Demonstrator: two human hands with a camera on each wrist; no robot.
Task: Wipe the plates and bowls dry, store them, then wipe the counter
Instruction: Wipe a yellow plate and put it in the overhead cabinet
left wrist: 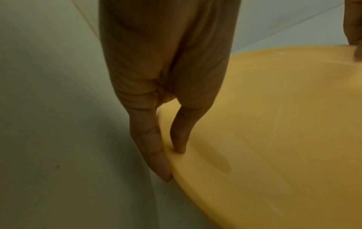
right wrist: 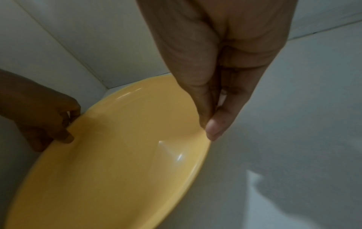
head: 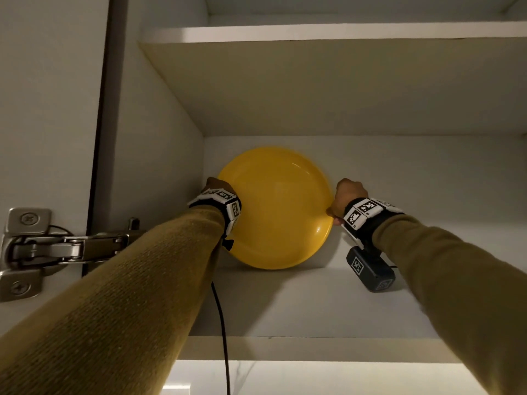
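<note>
A round yellow plate (head: 278,209) is held inside the open cabinet, tilted up above the lower shelf (head: 299,303), near the left wall. My left hand (head: 218,186) pinches its left rim; in the left wrist view the thumb lies on top and a finger under the edge of the plate (left wrist: 274,131). My right hand (head: 346,199) pinches the right rim, and the right wrist view shows thumb and fingers (right wrist: 213,127) closed on the edge of the plate (right wrist: 117,147). My left hand (right wrist: 49,124) also shows there, at the far rim.
The white cabinet has a higher shelf (head: 328,34) overhead and a side wall (head: 154,166) close to the plate's left. A metal hinge (head: 42,252) sits on the frame at left. A black cable (head: 224,337) hangs from my left wrist. A lit counter surface (head: 313,377) shows below.
</note>
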